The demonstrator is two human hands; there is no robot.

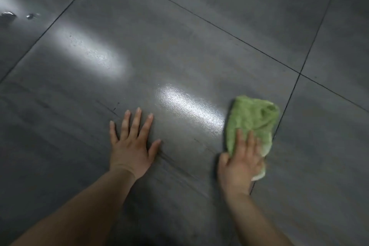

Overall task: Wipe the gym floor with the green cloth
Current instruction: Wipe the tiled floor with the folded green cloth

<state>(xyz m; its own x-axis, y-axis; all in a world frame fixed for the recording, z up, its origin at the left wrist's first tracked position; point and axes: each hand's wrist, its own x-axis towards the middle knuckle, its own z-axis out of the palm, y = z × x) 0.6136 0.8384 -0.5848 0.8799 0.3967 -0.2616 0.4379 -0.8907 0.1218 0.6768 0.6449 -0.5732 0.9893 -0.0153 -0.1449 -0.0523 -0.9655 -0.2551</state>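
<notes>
Green cloth (251, 121) lies flat on the gym floor (179, 36), lower right of view, crumpled and roughly oblong. Long axis runs from the near end under the palm up and away from the person, leaning slightly right; the far end is bunched into a fold at the upper right corner.

Right hand (240, 163) is on the near end of the cloth — palm down, fingers spread flat on top of the fabric, thumb off the cloth's left edge on the tile. It presses rather than grips; a pale strip of cloth sticks out past the little-finger side. The hand is motion-blurred.

Left hand (131, 146) is flat on bare floor, fingers splayed, holding nothing, well apart from the cloth and to its left. Both forearms are bare.

Edges: the cloth's right side sits on or just beside a dark grout line (287, 102) that runs up and right to a four-tile junction beyond the cloth. Another grout line crosses diagonally farther away.

Open room: between the hands there is bare tile with a bright glossy reflection (189, 109), just left of the cloth. A wider glare patch (89, 54) sits farther up left. Floor is open ahead and to the right of the cloth. Two small shiny specks (30, 15) at far left — can't tell what they are.
</notes>
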